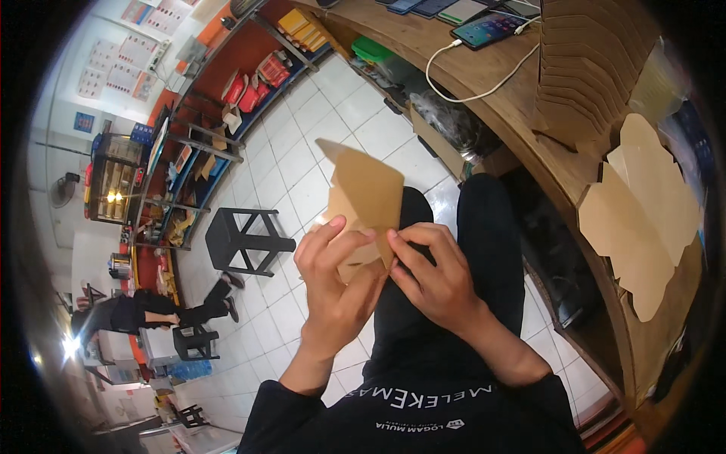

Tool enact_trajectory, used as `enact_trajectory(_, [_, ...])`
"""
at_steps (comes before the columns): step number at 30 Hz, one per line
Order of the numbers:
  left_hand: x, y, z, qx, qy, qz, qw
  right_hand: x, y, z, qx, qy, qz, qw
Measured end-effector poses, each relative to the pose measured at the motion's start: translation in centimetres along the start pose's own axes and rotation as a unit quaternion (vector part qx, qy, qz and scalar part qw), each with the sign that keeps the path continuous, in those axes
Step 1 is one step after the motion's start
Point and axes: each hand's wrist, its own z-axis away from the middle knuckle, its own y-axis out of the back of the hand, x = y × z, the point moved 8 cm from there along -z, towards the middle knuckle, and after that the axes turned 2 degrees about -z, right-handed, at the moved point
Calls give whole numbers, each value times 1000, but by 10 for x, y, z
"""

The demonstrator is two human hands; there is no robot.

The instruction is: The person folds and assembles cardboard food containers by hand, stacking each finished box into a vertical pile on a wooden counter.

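A brown cardboard box blank (367,193), partly folded, is held up above my lap. My left hand (335,268) grips its lower left part, with the thumb and fingers on the panels. At the lower right corner my right hand (431,268) pinches the edge between thumb and fingers. Flat on the wooden table to my right lies an unfolded cardboard blank (643,216) with notched edges. Behind it stands a tall stack of folded cardboard pieces (586,72).
On the wooden table (522,91) a phone (488,32) is plugged into a white cable (431,72), near several other phones. A black stool (242,240) stands on the tiled floor to the left. Farther left, a person in dark clothes (140,310) is beside shelves.
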Motion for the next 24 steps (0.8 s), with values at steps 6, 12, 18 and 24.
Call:
enact_trajectory(6, [-1,3,-4,-163,-92,12,982,-7,-9,3,-32,8,-73,997])
enact_trajectory(12, [-27,13,-1,-135,55,135,980,-5,-16,3,-83,-50,-159,983])
enact_trajectory(18, [-38,3,26,-176,54,143,972,1,-19,10,-129,-115,-187,967])
enact_trajectory(24, [-96,-4,72,-80,331,268,901,13,0,8,-98,-200,-161,961])
